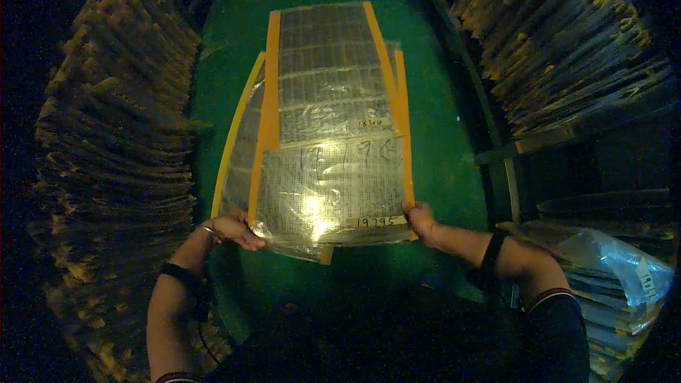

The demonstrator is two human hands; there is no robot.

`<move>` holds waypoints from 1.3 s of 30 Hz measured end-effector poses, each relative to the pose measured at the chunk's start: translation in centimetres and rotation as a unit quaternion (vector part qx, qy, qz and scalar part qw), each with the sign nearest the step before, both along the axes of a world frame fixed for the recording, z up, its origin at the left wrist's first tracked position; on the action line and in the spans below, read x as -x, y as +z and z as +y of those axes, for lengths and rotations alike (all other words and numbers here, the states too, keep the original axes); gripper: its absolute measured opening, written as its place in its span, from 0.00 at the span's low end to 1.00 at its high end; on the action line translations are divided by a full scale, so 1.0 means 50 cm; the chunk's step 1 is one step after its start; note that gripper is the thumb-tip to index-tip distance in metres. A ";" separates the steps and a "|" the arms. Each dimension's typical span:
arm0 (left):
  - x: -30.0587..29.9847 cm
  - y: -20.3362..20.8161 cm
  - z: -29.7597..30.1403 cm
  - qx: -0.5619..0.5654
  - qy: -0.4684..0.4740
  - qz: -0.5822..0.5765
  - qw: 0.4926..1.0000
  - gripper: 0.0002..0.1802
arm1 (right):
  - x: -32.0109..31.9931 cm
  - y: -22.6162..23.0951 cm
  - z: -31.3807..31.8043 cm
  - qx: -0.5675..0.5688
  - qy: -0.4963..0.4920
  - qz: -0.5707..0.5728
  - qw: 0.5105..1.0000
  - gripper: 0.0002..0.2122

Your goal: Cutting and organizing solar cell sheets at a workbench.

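Note:
Both my hands hold the near end of a clear-plastic-covered sheet [326, 188] with fine dark printed marks, orange tape down its sides and handwriting on it. My left hand [237, 232] is closed on its near left corner, fingers partly under the edge. My right hand [423, 221] pinches the near right corner. Beyond it extends a longer similar sheet [323, 50], also edged with orange tape. A further sheet [241, 145] with a yellow edge sticks out on the left, partly hidden underneath. Light glares off the plastic near the middle.
Tall rows of packed sheets [120, 135] line my left side. More packed sheets [560, 42] stand in a rack at the far right. At the near right, a plastic-wrapped stack [617, 269] lies by a rack post [512, 184]. The floor [447, 163] is green.

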State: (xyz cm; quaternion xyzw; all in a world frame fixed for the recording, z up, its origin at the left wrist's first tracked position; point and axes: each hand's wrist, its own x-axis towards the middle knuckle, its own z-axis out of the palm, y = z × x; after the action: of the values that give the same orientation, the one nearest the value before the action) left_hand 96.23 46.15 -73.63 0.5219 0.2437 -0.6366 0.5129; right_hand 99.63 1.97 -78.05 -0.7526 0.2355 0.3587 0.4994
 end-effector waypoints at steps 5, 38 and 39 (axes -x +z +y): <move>0.012 0.053 -0.043 -0.023 -0.102 -0.201 0.974 0.15 | 0.022 -0.015 -0.006 -0.019 -0.125 -0.015 0.992 0.14; 0.051 -0.126 0.105 -0.509 -0.012 -0.423 0.749 0.35 | -0.211 -0.124 -0.204 0.300 0.103 -0.214 0.924 0.14; 0.031 -0.126 0.097 -0.490 0.015 -0.442 0.751 0.33 | -0.207 -0.161 -0.259 0.262 0.100 -0.266 0.922 0.13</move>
State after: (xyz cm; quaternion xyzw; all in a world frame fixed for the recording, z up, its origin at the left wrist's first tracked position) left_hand 94.68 51.00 -79.94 0.9212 0.2763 -0.1195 0.2467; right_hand 109.99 -10.96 -86.10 -0.9439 0.1027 0.1188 0.2905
